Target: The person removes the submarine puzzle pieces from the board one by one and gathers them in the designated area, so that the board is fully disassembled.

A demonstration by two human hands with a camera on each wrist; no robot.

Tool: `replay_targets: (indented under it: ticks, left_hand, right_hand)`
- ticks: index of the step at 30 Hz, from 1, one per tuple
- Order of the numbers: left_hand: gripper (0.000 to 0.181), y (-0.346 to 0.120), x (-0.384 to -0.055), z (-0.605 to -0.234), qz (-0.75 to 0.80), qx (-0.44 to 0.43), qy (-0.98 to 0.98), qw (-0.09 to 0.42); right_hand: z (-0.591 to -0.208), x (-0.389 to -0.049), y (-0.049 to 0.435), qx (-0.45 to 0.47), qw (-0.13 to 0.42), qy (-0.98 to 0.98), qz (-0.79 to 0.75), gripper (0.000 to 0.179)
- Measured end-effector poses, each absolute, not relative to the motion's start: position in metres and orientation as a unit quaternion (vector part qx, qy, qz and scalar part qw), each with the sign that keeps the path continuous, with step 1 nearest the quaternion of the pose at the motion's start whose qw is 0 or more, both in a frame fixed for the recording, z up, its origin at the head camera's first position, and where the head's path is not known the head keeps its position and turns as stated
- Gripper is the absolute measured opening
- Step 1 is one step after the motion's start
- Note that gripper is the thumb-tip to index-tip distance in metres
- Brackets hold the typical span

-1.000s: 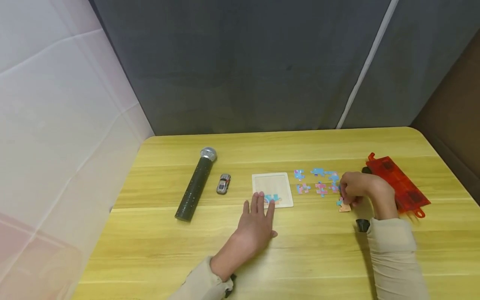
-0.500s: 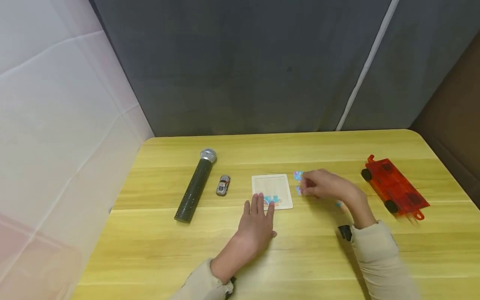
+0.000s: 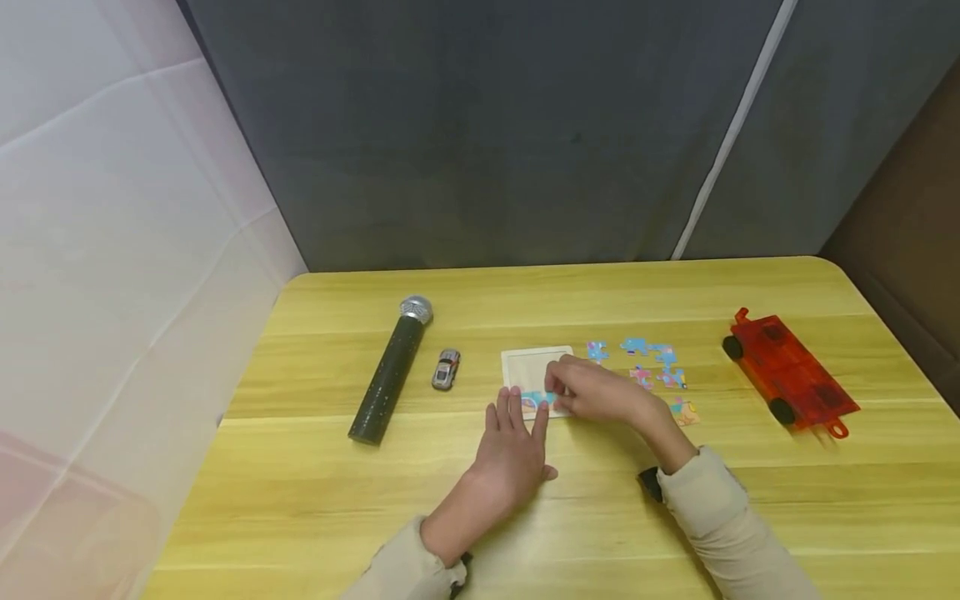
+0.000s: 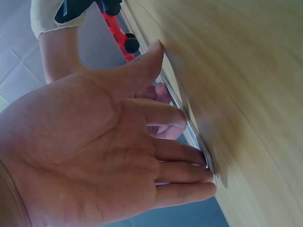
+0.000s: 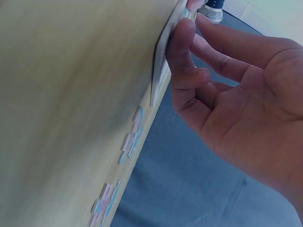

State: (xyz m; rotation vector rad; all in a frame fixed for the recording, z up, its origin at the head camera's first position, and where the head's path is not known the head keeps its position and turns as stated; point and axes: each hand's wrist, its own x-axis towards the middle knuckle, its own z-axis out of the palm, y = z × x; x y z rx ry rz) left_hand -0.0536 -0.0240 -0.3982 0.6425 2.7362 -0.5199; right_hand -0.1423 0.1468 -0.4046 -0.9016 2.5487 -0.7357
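Note:
A shallow square puzzle tray (image 3: pixel 525 368) lies mid-table, with blue and pink jigsaw pieces (image 3: pixel 532 399) along its near side. My left hand (image 3: pixel 507 460) rests straight fingertips on the tray's near edge; the left wrist view shows its palm (image 4: pixel 94 142) with the fingers extended. Over the right part of the tray, my right hand (image 3: pixel 600 393) pinches a puzzle piece, mostly hidden by the fingers. Those curled fingers (image 5: pixel 182 52) are at the tray rim in the right wrist view. Right of the tray lie several loose puzzle pieces (image 3: pixel 641 377), and one orange-and-teal piece (image 3: pixel 684 412) sits nearer me.
To the left are a small silver toy car (image 3: pixel 446 369) and a dark microphone (image 3: pixel 392 375). A red toy trailer (image 3: pixel 795 371) with black wheels stands at the right. Behind the wooden table (image 3: pixel 300 500) rises a dark grey partition (image 3: pixel 480 133).
My right hand has gone left from the loose pieces at the right, taken the piece nearest the tray's right side, and brought it over the tray. The left hand has stayed in place.

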Motion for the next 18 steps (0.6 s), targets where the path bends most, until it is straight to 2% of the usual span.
replay_targets:
  ticks: [18]
  left_hand:
    - [0.086,-0.0236,-0.053,-0.3977,-0.195,0.226,0.945,0.134]
  right_hand:
    - [-0.4091,-0.141,0.1396,-0.287,0.138,0.896,-0.309,0.01]
